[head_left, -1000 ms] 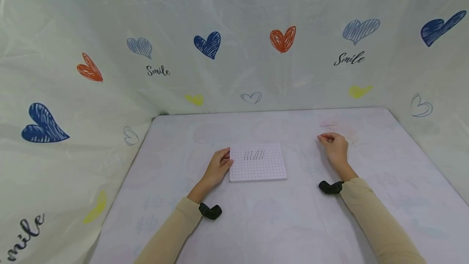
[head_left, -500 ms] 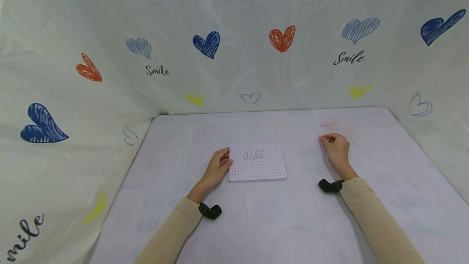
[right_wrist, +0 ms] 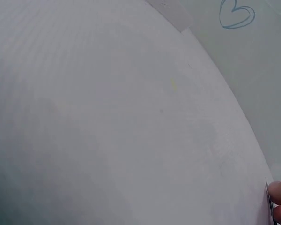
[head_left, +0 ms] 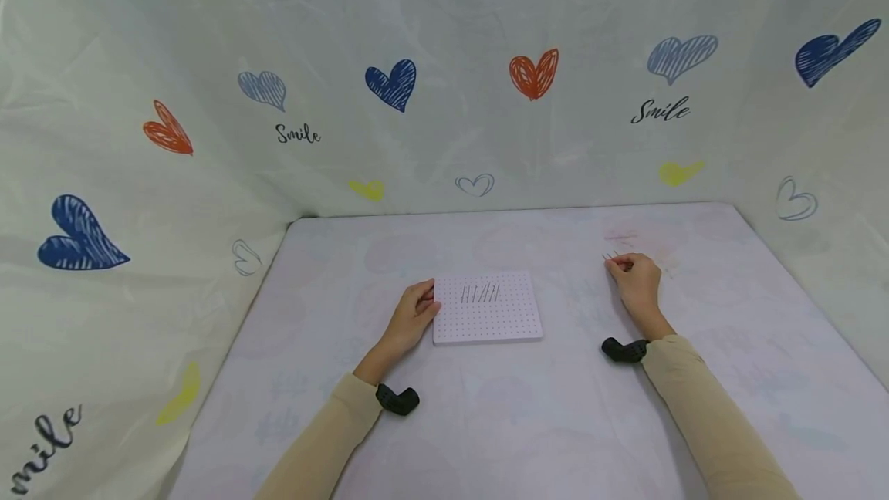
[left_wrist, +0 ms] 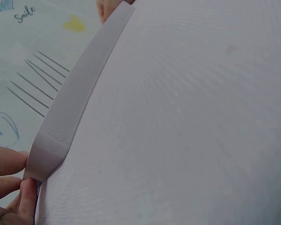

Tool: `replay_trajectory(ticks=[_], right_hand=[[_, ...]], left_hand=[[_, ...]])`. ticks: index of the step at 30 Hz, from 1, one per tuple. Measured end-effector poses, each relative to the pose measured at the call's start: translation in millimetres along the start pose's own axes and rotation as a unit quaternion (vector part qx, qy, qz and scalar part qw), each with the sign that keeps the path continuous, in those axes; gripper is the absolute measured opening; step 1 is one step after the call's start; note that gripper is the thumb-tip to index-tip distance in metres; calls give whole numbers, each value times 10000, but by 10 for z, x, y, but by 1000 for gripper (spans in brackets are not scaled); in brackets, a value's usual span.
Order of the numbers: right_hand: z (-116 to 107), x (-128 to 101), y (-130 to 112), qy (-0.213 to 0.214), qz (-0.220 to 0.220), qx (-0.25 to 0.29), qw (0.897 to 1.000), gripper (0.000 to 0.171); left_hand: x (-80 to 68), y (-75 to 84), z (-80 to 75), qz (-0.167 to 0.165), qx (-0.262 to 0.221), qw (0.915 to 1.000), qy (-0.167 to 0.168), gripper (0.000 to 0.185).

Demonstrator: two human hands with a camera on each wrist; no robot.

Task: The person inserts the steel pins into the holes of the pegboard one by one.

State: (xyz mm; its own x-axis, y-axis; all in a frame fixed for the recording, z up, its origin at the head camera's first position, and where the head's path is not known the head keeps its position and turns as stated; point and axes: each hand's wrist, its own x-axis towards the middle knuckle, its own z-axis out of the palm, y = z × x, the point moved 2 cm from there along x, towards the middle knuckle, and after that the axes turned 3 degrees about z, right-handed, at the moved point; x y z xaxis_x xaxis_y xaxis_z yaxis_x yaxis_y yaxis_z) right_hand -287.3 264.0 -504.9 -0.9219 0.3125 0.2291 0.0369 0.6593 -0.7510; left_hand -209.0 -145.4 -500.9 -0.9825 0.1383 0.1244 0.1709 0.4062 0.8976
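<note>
A white pegboard full of small holes lies flat in the middle of the table, with several thin metal pins standing in a row near its far edge. My left hand holds the board's left edge, fingers on the rim; in the left wrist view the fingertips press the board's corner and the pins stick up behind. To the right of the board my right hand rests on the table and pinches a small bunch of thin pins. The right wrist view shows only fingertips on a pin.
The table is covered in a pale lilac cloth. A white curtain with hearts and the word Smile closes off the back and both sides. Faint reddish marks lie on the cloth beyond the right hand.
The right hand has drawn slightly back, and the tips of the pins now show beyond its fingers. The left hand and the board have stayed put.
</note>
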Motion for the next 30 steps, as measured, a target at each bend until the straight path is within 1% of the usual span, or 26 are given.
replay_trajectory(ticks=[6, 13, 17, 23, 25, 27, 30], right_hand=[[-1, -9, -16, 10, -69, -35, 10000, 16], [-6, -2, -44, -21, -170, -87, 9998, 14], [-11, 1, -73, -72, -231, -127, 9996, 14], [-3, -1, -76, -224, -182, -183, 9994, 14], [2, 1, -70, -256, -153, -182, 9994, 15], [4, 7, -63, -228, -135, -177, 9995, 15], [0, 8, -58, -146, -102, -148, 9997, 15]], left_hand=[[2, -24, 2, 34, 49, 10000, -6, 50], [-6, -10, -1, -65, 71, 9999, -29, 51], [-8, -4, 0, 1, 74, 10000, -26, 51], [-11, -6, 2, -109, 67, 9999, -39, 52], [-12, -7, 2, -68, 94, 9999, -32, 51], [-10, -10, 1, -84, 85, 9999, -29, 51], [-4, -13, -1, -7, 64, 10000, -25, 51]])
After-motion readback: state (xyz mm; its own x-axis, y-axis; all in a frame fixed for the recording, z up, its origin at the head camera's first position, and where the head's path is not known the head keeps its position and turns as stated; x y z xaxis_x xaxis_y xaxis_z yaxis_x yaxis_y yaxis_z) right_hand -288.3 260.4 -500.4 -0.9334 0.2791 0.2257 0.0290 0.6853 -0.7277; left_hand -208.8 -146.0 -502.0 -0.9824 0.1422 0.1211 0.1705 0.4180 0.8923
